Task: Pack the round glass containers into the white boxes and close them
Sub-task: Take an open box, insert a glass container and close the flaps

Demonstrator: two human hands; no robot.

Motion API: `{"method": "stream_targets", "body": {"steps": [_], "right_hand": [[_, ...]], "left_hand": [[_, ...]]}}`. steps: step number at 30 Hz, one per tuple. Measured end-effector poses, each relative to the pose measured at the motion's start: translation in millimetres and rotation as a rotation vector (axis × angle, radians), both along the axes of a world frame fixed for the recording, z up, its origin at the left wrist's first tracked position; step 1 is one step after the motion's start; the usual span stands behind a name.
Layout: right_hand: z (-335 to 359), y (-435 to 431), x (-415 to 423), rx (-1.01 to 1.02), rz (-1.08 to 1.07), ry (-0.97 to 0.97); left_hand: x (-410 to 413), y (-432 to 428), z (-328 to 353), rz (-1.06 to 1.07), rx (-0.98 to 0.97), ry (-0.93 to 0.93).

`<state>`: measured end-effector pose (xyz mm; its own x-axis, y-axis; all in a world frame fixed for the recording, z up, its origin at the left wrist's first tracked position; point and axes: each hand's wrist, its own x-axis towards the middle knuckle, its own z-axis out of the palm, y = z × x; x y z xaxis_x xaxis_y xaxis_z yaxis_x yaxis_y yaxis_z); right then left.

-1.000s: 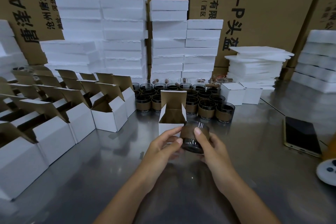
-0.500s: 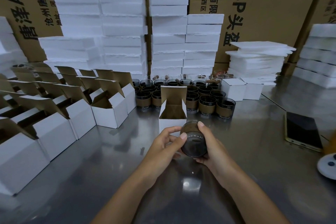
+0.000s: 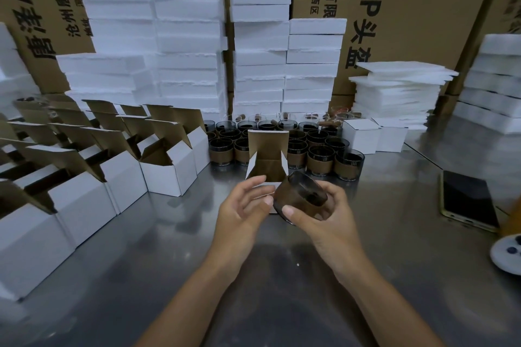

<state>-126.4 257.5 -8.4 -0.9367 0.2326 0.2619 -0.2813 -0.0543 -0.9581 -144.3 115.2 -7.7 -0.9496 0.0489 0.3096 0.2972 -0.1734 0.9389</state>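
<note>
Glass container [image 3: 294, 195] tilted, gripped by right hand [image 3: 329, 220]; left hand [image 3: 239, 208] loosely spread beside it.

The lower front of the open white box [image 3: 267, 149] is hidden behind the left hand [image 3: 242, 207] and the glass container [image 3: 296, 194]. The right picture edge cuts off a white round object [image 3: 507, 256].

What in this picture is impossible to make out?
Head view:
- Small open white cardboard box: front wall mostly hidden by the left hand and the dark round glass container in the right hand.
- White round object: cut off by the right edge.
- Small brown bits behind the rows of glass containers: too small to identify.
</note>
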Motion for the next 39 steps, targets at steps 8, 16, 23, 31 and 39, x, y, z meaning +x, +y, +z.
{"method": "stream_targets", "body": {"steps": [8, 16, 23, 31, 39], "right_hand": [[-6, 5, -3, 0.163, -0.040, 0.088], [-1, 1, 1, 0.128, -0.022, 0.151], [9, -1, 9, 0.128, -0.069, 0.239], [13, 1, 11, 0.121, -0.086, 0.258], [12, 5, 7, 0.112, -0.025, 0.289]], "left_hand": [[-15, -6, -19, 0.300, -0.570, 0.142], [-23, -9, -21, 0.269, -0.638, 0.117], [-13, -7, -16, 0.255, -0.746, 0.289], [5, 3, -5, 0.186, -0.821, 0.481], [11, 6, -4, 0.229, -0.927, 0.622]]}}
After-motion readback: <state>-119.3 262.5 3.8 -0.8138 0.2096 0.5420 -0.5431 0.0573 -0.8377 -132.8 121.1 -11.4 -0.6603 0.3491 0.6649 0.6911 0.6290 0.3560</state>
